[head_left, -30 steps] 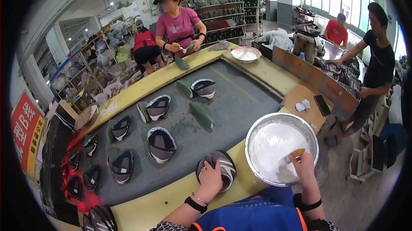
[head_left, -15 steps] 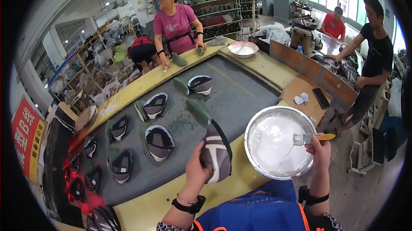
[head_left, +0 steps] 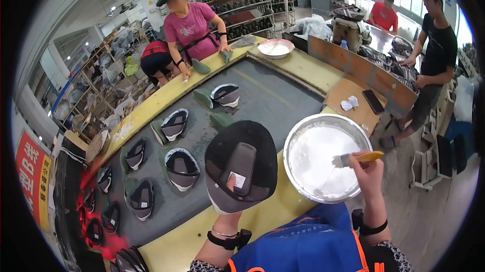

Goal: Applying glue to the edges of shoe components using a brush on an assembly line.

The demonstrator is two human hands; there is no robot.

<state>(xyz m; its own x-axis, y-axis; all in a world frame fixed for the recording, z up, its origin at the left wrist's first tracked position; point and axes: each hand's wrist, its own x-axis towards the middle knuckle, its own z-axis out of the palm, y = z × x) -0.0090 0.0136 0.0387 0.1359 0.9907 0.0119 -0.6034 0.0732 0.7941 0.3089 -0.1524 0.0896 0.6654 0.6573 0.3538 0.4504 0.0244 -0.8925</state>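
Note:
My left hand grips a dark grey shoe upper from underneath, its thumb inside the collar. The upper's opening and tongue face me. It is held above the grey belt surface, near a green shoe last that it partly covers. My right hand is closed round a flat brush with a yellow handle. The bristle end sits over the steel bowl of white paste, and a thin strand of paste trails below the brush.
Several grey uppers beside green lasts lie on the dark belt, inside a yellow rim. A phone and crumpled paper lie on cardboard at the right. Across the table, a person handles lasts near a white bowl.
My left hand has turned the upper from its striped side to its opening, bringing it away from the green last. My right hand has tilted the brush and moved it slightly left.

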